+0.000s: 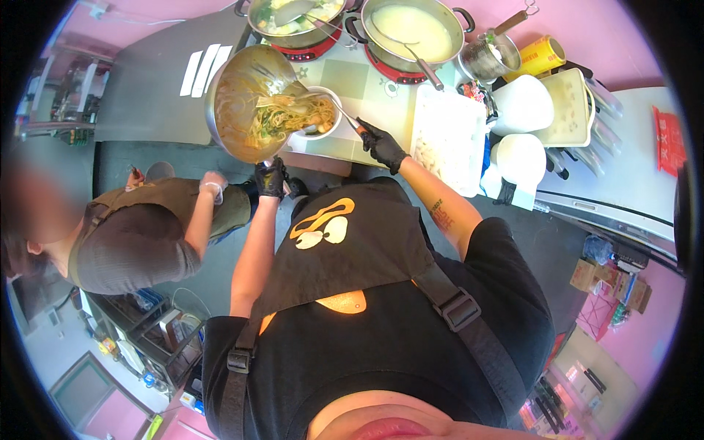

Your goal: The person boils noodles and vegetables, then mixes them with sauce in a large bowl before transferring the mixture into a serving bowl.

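Note:
Gloved in black, my left hand (270,179) grips the handle of a metal wok (236,82), which is tilted over a white round bowl (336,104). Noodles with greens (272,124) lie at the wok's lower side and reach over the bowl. My right hand (385,146), also in a black glove, holds the wooden-coloured handle of a metal utensil (342,110); its head is among the noodles at the bowl, and its exact shape is partly hidden. Some food shows inside the bowl.
Two pots, one with vegetables (297,38) and one with pale liquid (412,33), sit on red cookers at the back. A white tray (448,137), a strainer pot (489,58) and white containers (522,104) stand right. A co-worker (137,236) is at the left.

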`<state>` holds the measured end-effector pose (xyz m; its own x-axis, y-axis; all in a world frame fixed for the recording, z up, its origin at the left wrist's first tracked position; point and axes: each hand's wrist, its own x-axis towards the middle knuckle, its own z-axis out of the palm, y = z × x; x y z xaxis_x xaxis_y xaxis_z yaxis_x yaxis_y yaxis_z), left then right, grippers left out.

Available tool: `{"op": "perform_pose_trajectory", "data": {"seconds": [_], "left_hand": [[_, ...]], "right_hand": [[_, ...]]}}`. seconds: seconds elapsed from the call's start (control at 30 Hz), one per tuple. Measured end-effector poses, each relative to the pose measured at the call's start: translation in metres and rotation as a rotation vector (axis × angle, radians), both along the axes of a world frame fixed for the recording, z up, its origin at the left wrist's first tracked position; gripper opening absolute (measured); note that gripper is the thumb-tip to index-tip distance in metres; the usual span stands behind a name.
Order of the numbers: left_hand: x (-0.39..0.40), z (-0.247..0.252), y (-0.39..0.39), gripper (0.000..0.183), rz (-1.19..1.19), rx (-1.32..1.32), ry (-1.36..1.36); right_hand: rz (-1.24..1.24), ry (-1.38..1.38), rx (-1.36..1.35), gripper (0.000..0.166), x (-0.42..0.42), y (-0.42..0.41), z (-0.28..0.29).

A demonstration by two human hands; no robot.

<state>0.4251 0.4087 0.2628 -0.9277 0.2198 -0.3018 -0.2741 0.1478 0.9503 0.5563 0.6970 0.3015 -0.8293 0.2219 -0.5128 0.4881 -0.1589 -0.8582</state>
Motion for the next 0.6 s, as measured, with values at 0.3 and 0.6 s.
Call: {"op": "perform_pose_trajectory", "data": {"seconds": [0.3,0.6], "left_hand": [[-0.002,0.020,0.002,0.011,-0.046,-0.138,0.085],[-0.006,0.032,0.000,0.021,-0.089,-0.340,0.175]], "right_hand": [[-0.025,0.008,-0.001,0.044,0.006,0.019,-0.010],[0.019,0.114,0.175,0.044,-0.004,0.019,-0.003]]}}
